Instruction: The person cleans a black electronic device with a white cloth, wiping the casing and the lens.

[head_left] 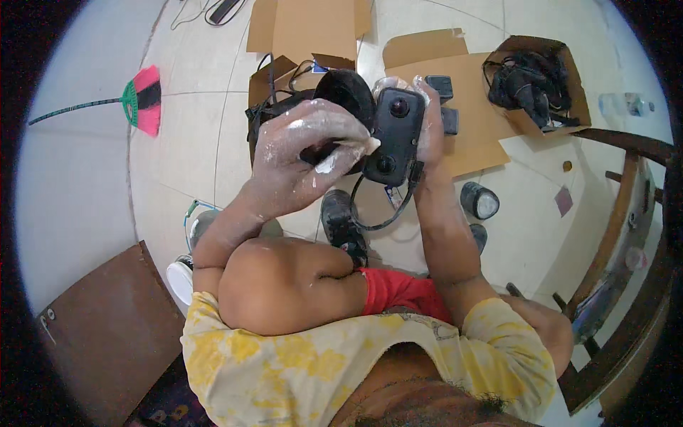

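The white-smeared right hand (431,135) curls its fingers around a flat black box with two round lenses (395,136), in front of the person. The white-smeared left hand (302,153) pinches finger and thumb together by its edge; I cannot tell if they hold anything.

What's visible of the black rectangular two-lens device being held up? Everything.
The black rectangular two-lens device looks like hard plastic, with rounded corners and a round dark lens near each end of the face shown. It is held lengthwise, its top tilted rightward. The white-smeared right hand grips its right side; fingertips of the white-smeared left hand are at its left edge, contact unclear. A thin black cable meets its lower right and loops below.
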